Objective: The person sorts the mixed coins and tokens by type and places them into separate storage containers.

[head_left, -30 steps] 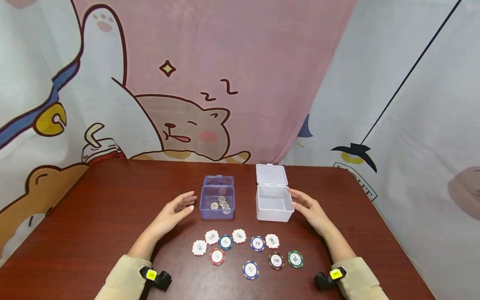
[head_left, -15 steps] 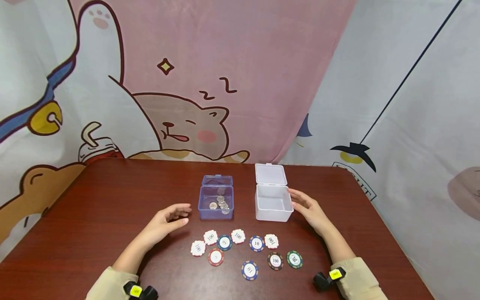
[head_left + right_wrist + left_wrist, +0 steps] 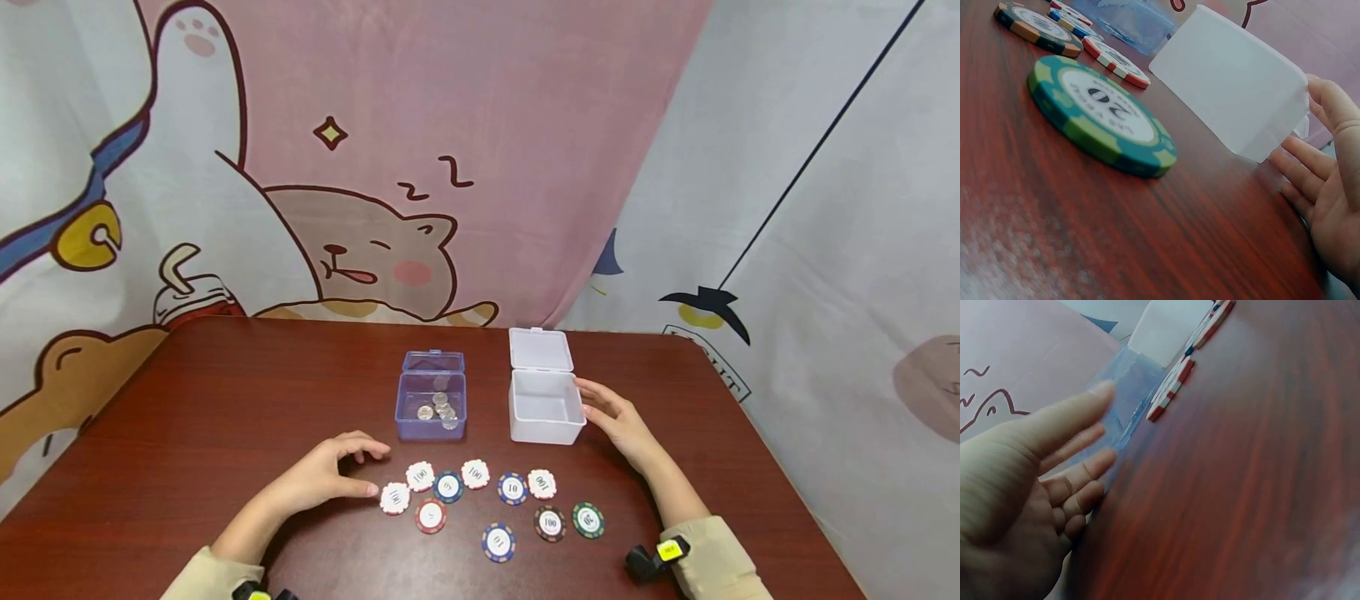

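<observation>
My left hand point(image 3: 326, 477) is empty, its thumb and fingers spread apart beside a white poker chip point(image 3: 395, 497) marked 100. The thumb tip comes right up to that chip's left edge. In the left wrist view, a red-and-white chip point(image 3: 1170, 389) lies just beyond the fingers. My right hand point(image 3: 618, 421) rests its extended fingers against the right side of a white plastic box point(image 3: 547, 431) with its lid up. More chips lie in front of the boxes, including a blue 10 chip point(image 3: 498, 542), a red-rimmed chip point(image 3: 431, 516) and a green 20 chip point(image 3: 1104, 115).
Left of the white box stands a translucent blue box point(image 3: 431, 428), lid raised, with several silver coins point(image 3: 442, 411) inside. A black-rimmed chip point(image 3: 550, 523) sits near the green one. The brown table point(image 3: 225, 400) meets a cartoon-printed cloth point(image 3: 562, 125) behind.
My left hand has moved down from beside the blue box to the leftmost white chip. The right hand has kept its place at the white box.
</observation>
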